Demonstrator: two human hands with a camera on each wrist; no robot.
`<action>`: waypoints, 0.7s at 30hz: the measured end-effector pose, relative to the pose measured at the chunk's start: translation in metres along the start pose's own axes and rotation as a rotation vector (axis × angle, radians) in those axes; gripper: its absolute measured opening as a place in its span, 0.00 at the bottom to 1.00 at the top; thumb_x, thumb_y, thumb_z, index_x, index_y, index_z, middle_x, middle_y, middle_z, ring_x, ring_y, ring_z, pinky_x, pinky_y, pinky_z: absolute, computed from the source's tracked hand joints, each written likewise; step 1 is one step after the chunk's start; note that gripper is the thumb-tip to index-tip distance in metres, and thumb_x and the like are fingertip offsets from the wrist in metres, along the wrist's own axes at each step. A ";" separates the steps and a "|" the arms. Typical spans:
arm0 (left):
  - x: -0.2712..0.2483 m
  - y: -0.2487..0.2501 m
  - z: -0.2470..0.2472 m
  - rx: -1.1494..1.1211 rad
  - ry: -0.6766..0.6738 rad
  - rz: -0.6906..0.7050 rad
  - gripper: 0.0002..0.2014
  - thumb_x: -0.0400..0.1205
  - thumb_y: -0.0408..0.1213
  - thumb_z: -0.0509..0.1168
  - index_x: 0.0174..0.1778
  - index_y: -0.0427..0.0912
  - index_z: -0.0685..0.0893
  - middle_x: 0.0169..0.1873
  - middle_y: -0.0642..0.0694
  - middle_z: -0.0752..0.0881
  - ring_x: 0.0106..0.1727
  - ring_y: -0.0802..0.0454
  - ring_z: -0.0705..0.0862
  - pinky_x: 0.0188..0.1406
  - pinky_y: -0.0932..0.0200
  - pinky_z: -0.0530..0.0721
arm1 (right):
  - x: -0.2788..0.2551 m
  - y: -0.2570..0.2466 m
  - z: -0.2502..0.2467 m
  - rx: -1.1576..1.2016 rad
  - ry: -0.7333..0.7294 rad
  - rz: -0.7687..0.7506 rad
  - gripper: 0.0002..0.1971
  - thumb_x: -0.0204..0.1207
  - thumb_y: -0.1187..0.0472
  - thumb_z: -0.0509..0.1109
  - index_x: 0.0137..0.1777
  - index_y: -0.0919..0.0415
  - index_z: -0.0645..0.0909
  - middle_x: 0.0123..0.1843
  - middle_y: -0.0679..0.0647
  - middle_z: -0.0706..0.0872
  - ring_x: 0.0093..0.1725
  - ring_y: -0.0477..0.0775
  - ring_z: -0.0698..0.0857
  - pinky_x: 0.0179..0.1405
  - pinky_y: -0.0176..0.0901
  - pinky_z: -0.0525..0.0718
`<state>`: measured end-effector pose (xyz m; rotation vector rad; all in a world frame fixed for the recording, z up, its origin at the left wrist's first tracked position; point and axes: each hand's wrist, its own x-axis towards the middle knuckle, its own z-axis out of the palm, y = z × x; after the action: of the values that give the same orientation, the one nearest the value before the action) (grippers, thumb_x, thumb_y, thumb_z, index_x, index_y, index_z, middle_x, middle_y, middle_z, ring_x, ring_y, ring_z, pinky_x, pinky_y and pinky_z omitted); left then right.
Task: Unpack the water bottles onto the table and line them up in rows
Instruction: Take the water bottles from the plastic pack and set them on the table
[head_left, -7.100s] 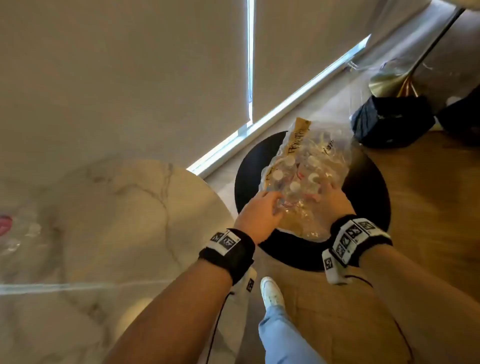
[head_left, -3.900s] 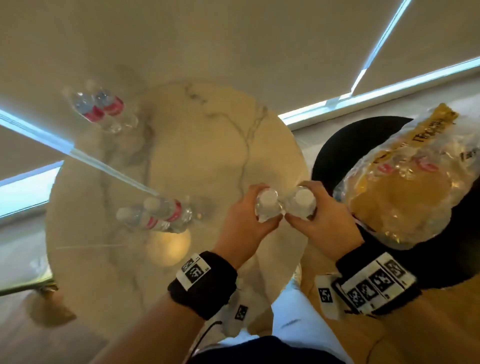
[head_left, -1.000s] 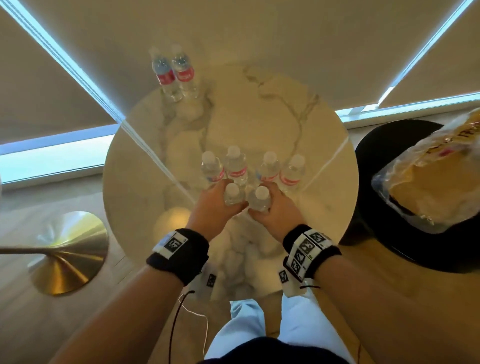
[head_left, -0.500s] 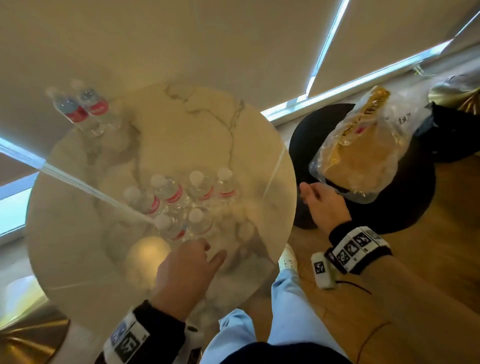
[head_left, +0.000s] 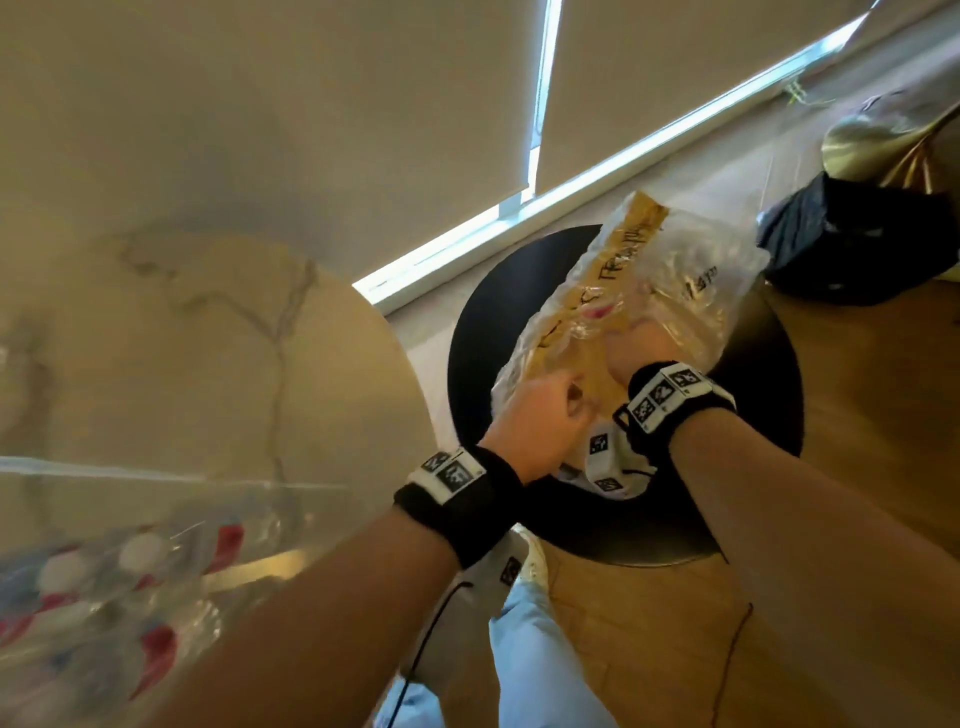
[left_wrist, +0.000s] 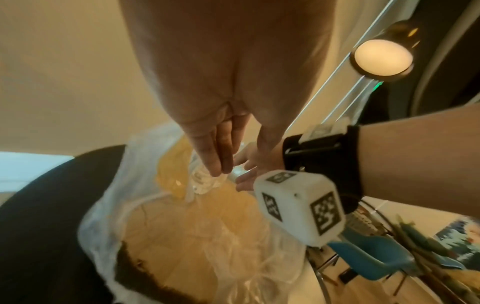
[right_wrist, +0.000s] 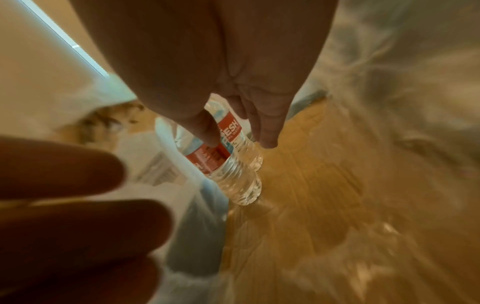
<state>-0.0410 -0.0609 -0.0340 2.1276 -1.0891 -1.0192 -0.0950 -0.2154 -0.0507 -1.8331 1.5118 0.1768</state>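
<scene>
The torn plastic bottle pack (head_left: 649, 291) lies on a round black stool (head_left: 753, 415) right of the marble table (head_left: 208, 364). My right hand (head_left: 639, 343) is inside the wrap. In the right wrist view its thumb and fingers sit on either side of a red-labelled water bottle (right_wrist: 221, 152), with a second bottle (right_wrist: 249, 152) just behind. My left hand (head_left: 540, 421) is at the pack's near edge, fingers straight, touching the plastic by a clear bottle (left_wrist: 205, 181). Several unpacked bottles (head_left: 140, 551) stand blurred at the table's near left.
A black bag (head_left: 857, 244) and a gold lamp base (head_left: 872, 145) sit on the wooden floor beyond the stool. Window blinds hang behind the table. My leg and shoe (head_left: 530, 566) are between table and stool.
My left hand has left the bottles on the table and come over to the pack. My right hand has gone from the pack's edge into the wrap onto a bottle. My view turned right.
</scene>
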 end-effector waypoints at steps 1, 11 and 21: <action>0.022 0.004 0.006 0.024 -0.013 -0.001 0.16 0.87 0.46 0.61 0.66 0.43 0.81 0.57 0.45 0.88 0.59 0.47 0.85 0.59 0.54 0.80 | 0.013 -0.003 -0.002 -0.065 -0.050 0.012 0.20 0.86 0.58 0.58 0.75 0.64 0.73 0.75 0.61 0.76 0.75 0.66 0.73 0.72 0.54 0.71; 0.137 0.009 0.027 0.157 0.124 -0.035 0.14 0.86 0.39 0.60 0.67 0.48 0.82 0.58 0.46 0.86 0.57 0.48 0.85 0.52 0.60 0.77 | 0.081 0.009 -0.021 -0.287 -0.205 -0.143 0.22 0.87 0.60 0.57 0.80 0.62 0.67 0.81 0.59 0.69 0.80 0.60 0.67 0.75 0.44 0.63; 0.120 0.008 0.033 0.201 0.203 -0.068 0.11 0.87 0.47 0.60 0.62 0.52 0.82 0.49 0.55 0.80 0.48 0.55 0.80 0.42 0.65 0.71 | 0.062 0.021 -0.020 -0.385 -0.092 -0.290 0.16 0.86 0.51 0.59 0.66 0.57 0.79 0.61 0.52 0.80 0.66 0.59 0.80 0.58 0.45 0.73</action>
<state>-0.0244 -0.1700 -0.0932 2.3828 -1.0634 -0.7290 -0.1015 -0.2772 -0.0792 -2.2900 1.1893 0.4286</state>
